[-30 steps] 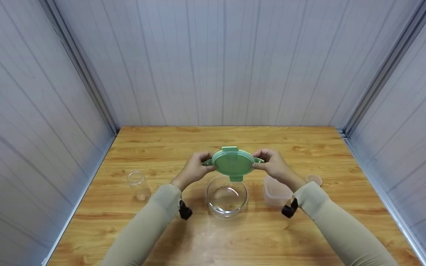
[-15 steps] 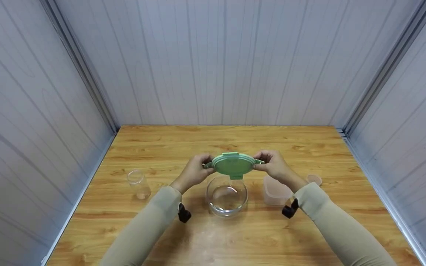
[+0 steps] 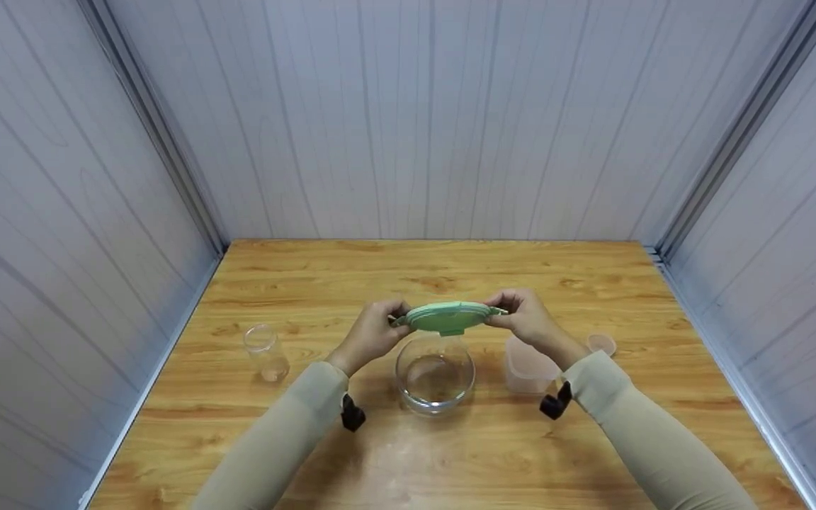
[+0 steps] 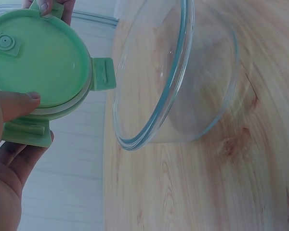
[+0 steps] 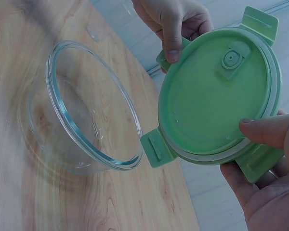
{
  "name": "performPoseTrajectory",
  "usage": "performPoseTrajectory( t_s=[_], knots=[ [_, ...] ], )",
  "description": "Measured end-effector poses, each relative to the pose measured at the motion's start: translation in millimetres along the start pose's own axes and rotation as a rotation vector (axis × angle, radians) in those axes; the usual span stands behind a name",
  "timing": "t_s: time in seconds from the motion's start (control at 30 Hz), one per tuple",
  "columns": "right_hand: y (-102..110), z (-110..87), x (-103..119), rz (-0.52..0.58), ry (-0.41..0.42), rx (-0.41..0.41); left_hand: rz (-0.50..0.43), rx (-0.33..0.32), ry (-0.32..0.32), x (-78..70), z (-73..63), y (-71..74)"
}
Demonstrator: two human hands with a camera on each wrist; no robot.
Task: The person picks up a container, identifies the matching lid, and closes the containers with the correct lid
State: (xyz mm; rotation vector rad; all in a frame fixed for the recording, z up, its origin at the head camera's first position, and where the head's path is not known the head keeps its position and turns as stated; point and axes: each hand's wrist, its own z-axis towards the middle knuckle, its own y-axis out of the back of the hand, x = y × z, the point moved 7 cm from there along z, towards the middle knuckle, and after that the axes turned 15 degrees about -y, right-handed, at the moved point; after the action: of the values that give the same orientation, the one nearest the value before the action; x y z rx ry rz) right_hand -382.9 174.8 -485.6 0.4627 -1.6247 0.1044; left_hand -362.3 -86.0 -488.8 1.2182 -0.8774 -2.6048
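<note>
Both hands hold a round green snap-lock lid (image 3: 443,319) by its opposite side flaps, tilted above the far rim of a round glass bowl (image 3: 435,386). My left hand (image 3: 372,331) pinches the left flap, thumb on the lid's face and fingers beneath it in the left wrist view. On the other side my right hand (image 3: 527,319) grips the right flap the same way. The lid's locking flaps (image 5: 158,148) stick outward, and a small round vent plug (image 5: 232,59) shows on its face. Seen from the wrists, the bowl stands on the table, apart from the lid.
A clear glass jar (image 3: 266,354) stands to the left on the wooden table (image 3: 408,460). A translucent plastic box (image 3: 530,368) sits right of the bowl, partly under the right forearm. Beyond it lies a small round pinkish disc (image 3: 601,345). Panel walls enclose the table.
The lid has tipped from facing the head camera to nearly edge-on, its far edge coming down a little. Both hands keep their hold and barely shift; the bowl stays put.
</note>
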Motion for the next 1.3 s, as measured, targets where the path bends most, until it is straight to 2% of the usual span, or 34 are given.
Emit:
performPoseTrajectory(
  t_s=[0.2,0.6,0.77,0.9,1.0,1.3],
  knots=[
    [2,-1.1,-1,0.004,0.004,0.004,0.045,-0.019,-0.105,-8.2,-0.5,-0.2],
    [8,-7.5,-2,0.014,-0.026,0.034,0.128,-0.057,-0.185,-12.2,-5.2,1.4],
    [7,-8.7,-5,0.033,-0.067,0.068,0.194,-0.104,-0.267,-17.6,-7.5,3.0],
    [6,-7.2,-9,0.049,-0.097,0.058,0.257,-0.132,-0.335,-21.9,-9.2,3.0],
    [5,-6.4,-11,0.085,-0.129,0.066,0.289,-0.140,-0.363,-23.6,-10.9,2.7],
    [-6,-7.0,-19,0.341,-0.284,0.141,0.358,-0.153,-0.407,-24.5,-15.1,1.7]
  ],
)
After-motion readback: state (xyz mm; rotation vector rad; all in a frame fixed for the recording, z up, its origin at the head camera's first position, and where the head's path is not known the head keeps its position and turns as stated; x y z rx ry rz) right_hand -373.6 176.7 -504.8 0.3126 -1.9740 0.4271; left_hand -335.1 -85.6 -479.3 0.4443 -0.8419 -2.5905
